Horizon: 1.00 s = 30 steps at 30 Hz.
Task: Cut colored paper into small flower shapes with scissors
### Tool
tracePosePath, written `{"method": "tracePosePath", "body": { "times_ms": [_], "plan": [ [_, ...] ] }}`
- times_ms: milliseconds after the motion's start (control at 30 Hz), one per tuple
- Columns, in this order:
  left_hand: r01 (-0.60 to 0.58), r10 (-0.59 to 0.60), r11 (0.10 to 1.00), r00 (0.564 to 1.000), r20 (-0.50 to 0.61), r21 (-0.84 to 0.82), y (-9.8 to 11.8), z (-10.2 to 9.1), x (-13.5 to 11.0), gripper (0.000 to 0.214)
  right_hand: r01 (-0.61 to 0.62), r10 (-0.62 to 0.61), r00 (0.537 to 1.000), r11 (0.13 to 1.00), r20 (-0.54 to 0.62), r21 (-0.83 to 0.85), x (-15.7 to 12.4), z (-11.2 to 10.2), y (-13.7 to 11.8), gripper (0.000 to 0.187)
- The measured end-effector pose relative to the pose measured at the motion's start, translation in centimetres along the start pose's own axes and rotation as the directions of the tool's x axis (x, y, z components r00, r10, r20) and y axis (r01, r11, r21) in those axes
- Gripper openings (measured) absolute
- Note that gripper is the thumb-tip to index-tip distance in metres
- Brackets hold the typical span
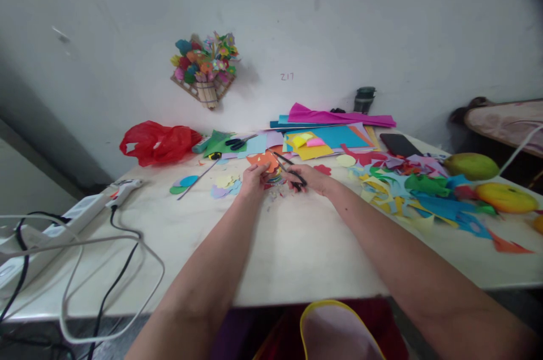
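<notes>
My left hand (254, 179) pinches a piece of orange paper (262, 161) above the middle of the table. Black-handled scissors (298, 177) are in my right hand (311, 177), with their blades apart beside the orange paper's right edge. Whether the blades touch the paper I cannot tell. Beneath and between the hands lie small clear and coloured bits (278, 191), too small to name. Left of my left hand rest pale yellow and lilac paper shapes (225, 186). A red paper flower (323, 170) lies just behind my right hand.
Colourful paper scraps (394, 190) cover the right side, near mangoes (472, 166) and a dark phone (400, 145). Paper sheets (335, 139) and a second pair of scissors (240, 142) lie at the back. A red plastic bag (159, 142) and a power strip (76, 216) with cables are left.
</notes>
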<state>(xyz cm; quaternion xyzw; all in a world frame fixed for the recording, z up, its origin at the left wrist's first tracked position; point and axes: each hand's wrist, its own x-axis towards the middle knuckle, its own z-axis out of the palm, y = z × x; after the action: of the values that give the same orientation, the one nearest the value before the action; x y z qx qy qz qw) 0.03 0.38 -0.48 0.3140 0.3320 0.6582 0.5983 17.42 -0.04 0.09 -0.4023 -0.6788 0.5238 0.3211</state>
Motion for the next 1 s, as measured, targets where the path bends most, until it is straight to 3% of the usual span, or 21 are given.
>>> {"method": "tracePosePath", "body": {
  "times_ms": [1000],
  "plan": [
    [0.002, -0.002, 1.0, 1.0, -0.019, -0.001, -0.08, -0.08, 0.17, 0.011, -0.021, 0.021, 1.0, 0.999, -0.017, -0.036, 0.2, 0.27, -0.07, 0.03]
  ]
}}
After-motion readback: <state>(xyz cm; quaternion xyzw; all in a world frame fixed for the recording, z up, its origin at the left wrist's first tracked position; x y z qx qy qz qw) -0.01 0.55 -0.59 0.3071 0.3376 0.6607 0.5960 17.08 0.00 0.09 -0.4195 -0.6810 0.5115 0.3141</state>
